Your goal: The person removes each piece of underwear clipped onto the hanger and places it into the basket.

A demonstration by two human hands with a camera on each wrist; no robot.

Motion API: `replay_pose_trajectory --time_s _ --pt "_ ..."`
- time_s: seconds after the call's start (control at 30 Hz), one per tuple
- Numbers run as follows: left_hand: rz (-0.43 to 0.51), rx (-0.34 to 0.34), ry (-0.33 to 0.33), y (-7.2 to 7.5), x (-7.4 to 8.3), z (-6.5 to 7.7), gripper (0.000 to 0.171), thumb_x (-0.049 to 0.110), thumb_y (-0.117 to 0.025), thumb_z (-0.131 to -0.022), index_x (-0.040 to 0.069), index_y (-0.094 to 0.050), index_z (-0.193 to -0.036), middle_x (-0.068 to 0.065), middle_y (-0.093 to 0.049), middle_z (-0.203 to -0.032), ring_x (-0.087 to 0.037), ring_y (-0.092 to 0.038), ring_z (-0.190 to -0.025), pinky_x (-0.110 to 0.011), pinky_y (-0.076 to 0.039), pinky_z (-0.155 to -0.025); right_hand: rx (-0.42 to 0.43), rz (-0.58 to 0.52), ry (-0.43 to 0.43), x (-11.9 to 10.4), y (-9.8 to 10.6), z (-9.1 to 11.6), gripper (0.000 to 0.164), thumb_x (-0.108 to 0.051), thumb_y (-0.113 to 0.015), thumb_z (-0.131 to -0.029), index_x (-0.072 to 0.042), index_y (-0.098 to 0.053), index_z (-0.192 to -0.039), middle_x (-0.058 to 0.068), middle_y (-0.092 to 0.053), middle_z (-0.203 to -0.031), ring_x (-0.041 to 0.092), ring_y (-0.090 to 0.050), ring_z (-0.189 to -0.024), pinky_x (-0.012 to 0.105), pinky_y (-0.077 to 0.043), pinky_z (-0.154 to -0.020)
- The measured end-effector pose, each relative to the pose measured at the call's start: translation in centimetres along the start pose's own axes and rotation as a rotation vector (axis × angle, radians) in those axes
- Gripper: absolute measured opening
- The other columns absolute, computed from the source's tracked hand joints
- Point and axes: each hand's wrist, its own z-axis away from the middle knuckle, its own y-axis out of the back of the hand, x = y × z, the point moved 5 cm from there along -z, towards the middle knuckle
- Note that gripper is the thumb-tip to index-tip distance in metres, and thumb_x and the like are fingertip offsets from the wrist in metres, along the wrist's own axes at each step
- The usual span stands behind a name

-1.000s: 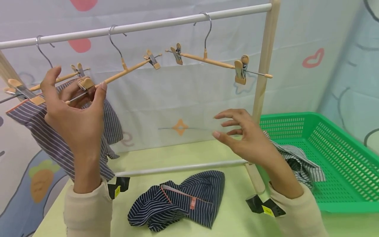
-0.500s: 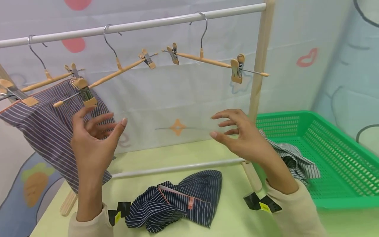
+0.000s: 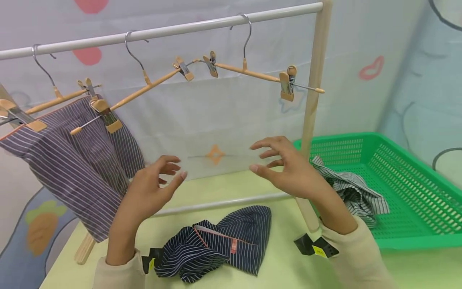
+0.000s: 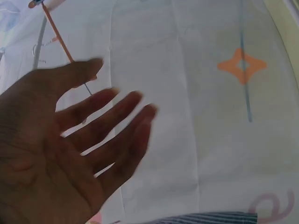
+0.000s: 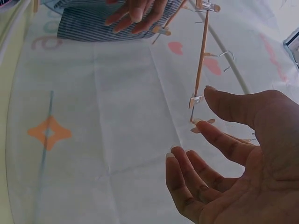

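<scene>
The navy pinstriped garment [image 3: 216, 245] is lying crumpled on the near tabletop [image 3: 283, 224], its soft folds probably slumping unevenly if only one edge is being lifted. Beyond it, the left hand [image 3: 148, 192] and right hand [image 3: 286, 170] are hovering well apart, loosely bent fingers gripping nothing. Farther off, the slim middle hanger [image 3: 130, 98] is dangling askew, likely swinging if bumped.
</scene>
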Motion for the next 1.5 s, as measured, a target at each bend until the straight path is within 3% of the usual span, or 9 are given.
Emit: replay_pose_trajectory --time_s 0.1,0.2,0.5,0.67,0.77,0.9,1.07,1.23,1.5 --pt "0.007 -0.164 0.001 -1.8 0.5 -0.3 0.042 0.036 -0.059 -0.092 0.014 -0.051 -0.128 -0.009 -0.060 -0.123 -0.025 -0.055 -0.109 -0.046 -0.051 -0.082 -0.001 0.016 0.009 -0.1 0.2 0.1 0.038 -0.025 -0.064 -0.090 -0.016 -0.052 -0.126 0.010 -0.041 -0.130 0.026 -0.050 -0.110 0.051 -0.047 -0.090" --pt "0.008 -0.286 0.000 -3.3 0.6 0.0 0.044 0.035 -0.062 -0.091 0.014 -0.052 -0.128 -0.007 -0.055 -0.130 -0.026 -0.053 -0.113 -0.048 -0.049 -0.087 -0.001 0.017 0.008 -0.1 0.2 0.1 0.038 -0.026 -0.063 -0.091 -0.016 -0.052 -0.126 0.010 -0.041 -0.129 0.026 -0.050 -0.110 0.051 -0.047 -0.091" --pt "0.006 -0.489 -0.003 -5.8 0.1 1.2 0.052 0.036 -0.063 -0.089 0.012 -0.048 -0.133 -0.011 -0.053 -0.131 -0.031 -0.053 -0.110 -0.049 -0.046 -0.091 -0.003 0.014 0.016 0.0 0.3 0.1 0.038 -0.026 -0.063 -0.091 -0.017 -0.052 -0.126 0.010 -0.041 -0.129 0.026 -0.050 -0.110 0.051 -0.047 -0.091" --pt "0.051 -0.634 0.056 -6.6 0.3 1.8 0.054 0.037 -0.065 -0.088 0.015 -0.047 -0.134 -0.014 -0.054 -0.128 -0.029 -0.055 -0.107 -0.046 -0.048 -0.087 -0.005 0.020 0.019 -0.1 0.2 0.0 0.037 -0.026 -0.063 -0.091 -0.017 -0.053 -0.125 0.010 -0.042 -0.128 0.026 -0.050 -0.110 0.051 -0.048 -0.090" --pt "0.098 -0.712 0.139 -7.2 0.3 2.2 0.053 0.031 -0.068 -0.086 0.018 -0.048 -0.133 -0.017 -0.052 -0.128 -0.026 -0.060 -0.098 -0.041 -0.054 -0.075 -0.009 0.021 0.018 -0.1 0.1 0.0 0.037 -0.026 -0.063 -0.091 -0.017 -0.053 -0.125 0.011 -0.043 -0.128 0.026 -0.050 -0.110 0.051 -0.048 -0.090" --pt "0.114 -0.754 0.247 -7.8 0.2 2.6 0.055 0.023 -0.075 -0.080 0.023 -0.051 -0.129 -0.016 -0.051 -0.129 -0.021 -0.062 -0.077 -0.034 -0.054 -0.054 -0.014 0.025 0.022 0.0 0.0 0.0 0.037 -0.026 -0.063 -0.091 -0.017 -0.053 -0.125 0.011 -0.043 -0.127 0.026 -0.050 -0.109 0.051 -0.047 -0.091" --pt "0.054 -0.780 0.331 -8.2 -0.2 3.0 0.053 0.021 -0.080 -0.074 0.025 -0.057 -0.122 -0.014 -0.054 -0.124 -0.020 -0.059 -0.050 -0.035 -0.054 -0.047 -0.017 0.034 0.018 0.0 -0.2 -0.1 0.038 -0.027 -0.063 -0.091 -0.017 -0.053 -0.126 0.011 -0.042 -0.128 0.027 -0.050 -0.110 0.051 -0.048 -0.090" --pt "0.092 -0.796 0.365 -8.6 -0.4 3.1 0.051 0.009 -0.079 -0.074 0.018 -0.059 -0.120 -0.016 -0.057 -0.116 -0.020 -0.062 -0.056 -0.038 -0.056 -0.047 -0.015 0.039 0.016 -0.1 -0.2 -0.1 0.038 -0.027 -0.064 -0.090 -0.016 -0.053 -0.125 0.011 -0.043 -0.128 0.026 -0.050 -0.109 0.051 -0.049 -0.088" --pt "0.113 -0.797 0.414 -9.1 -0.6 3.1 0.054 -0.007 -0.076 -0.070 0.015 -0.061 -0.116 -0.019 -0.057 -0.114 -0.022 -0.062 -0.057 -0.036 -0.057 -0.049 -0.031 0.020 0.007 0.1 -0.4 -0.1 0.039 -0.026 -0.064 -0.090 -0.015 -0.053 -0.126 0.012 -0.042 -0.127 0.026 -0.050 -0.110 0.051 -0.049 -0.089"
